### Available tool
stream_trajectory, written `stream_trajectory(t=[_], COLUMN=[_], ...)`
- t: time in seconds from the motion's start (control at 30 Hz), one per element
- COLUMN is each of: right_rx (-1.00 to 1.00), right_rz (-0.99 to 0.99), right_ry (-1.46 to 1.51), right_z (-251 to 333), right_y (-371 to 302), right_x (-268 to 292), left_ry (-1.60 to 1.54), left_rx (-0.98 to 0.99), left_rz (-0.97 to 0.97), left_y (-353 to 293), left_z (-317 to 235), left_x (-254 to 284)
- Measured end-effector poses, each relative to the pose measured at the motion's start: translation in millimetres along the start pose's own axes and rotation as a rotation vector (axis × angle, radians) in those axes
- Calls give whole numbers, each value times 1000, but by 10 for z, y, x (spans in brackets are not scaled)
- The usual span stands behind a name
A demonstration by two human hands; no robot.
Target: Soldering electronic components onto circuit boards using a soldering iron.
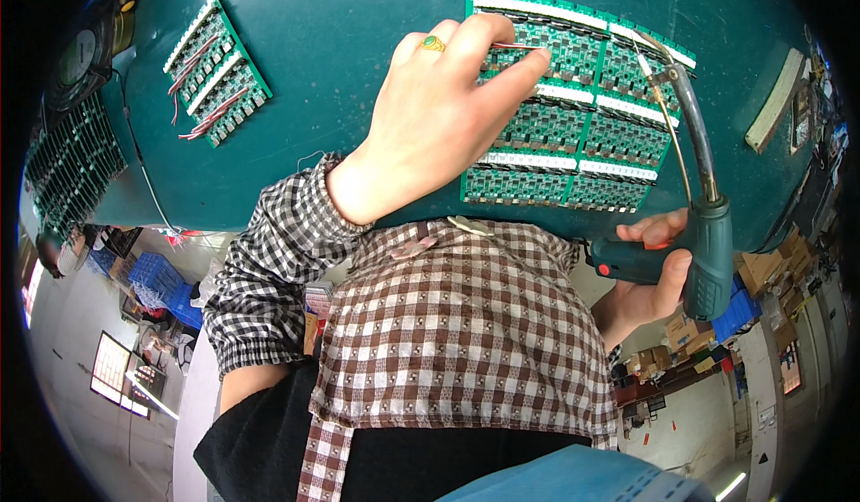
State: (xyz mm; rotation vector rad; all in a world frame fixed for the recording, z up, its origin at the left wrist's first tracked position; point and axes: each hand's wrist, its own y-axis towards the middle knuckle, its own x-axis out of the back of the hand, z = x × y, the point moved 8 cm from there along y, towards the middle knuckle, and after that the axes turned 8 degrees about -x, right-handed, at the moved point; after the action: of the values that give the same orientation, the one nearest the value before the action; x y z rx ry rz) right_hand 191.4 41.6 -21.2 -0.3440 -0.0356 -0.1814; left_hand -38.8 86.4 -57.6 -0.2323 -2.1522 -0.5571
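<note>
A large green circuit board panel point(587, 130) with several rows of chips and white strips lies on the table in front of me. Over its upper left part, my left hand point(439, 108) pinches a thin red and white wire point(517, 46) between thumb and fingers. My right hand point(645, 300) is wrapped round the grip of a dark green soldering gun point(709, 265) at the panel's right. From its bent metal barrel point(694, 117), a thin feed tube point(667, 108) runs alongside; the tip hangs over the panel's upper right.
On the left of the green table point(322, 63) lies a smaller circuit board point(219, 72) with red and white wires on it. Farther left are stacked boards point(76, 157) and a black cable point(139, 153). A pale bar point(775, 99) lies at the right edge.
</note>
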Motion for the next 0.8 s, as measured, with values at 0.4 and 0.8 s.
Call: stream_trajectory(t=[0.4,0.8], right_rx=[-21,-35], right_rz=[-29,56], right_ry=[20,357], right_z=[-20,-188], right_y=[-31,117], right_x=[85,135], left_ry=[-83,-155], left_rx=[43,277], left_rz=[-116,168], left_y=[13,205], left_z=[98,558], left_x=[212,247])
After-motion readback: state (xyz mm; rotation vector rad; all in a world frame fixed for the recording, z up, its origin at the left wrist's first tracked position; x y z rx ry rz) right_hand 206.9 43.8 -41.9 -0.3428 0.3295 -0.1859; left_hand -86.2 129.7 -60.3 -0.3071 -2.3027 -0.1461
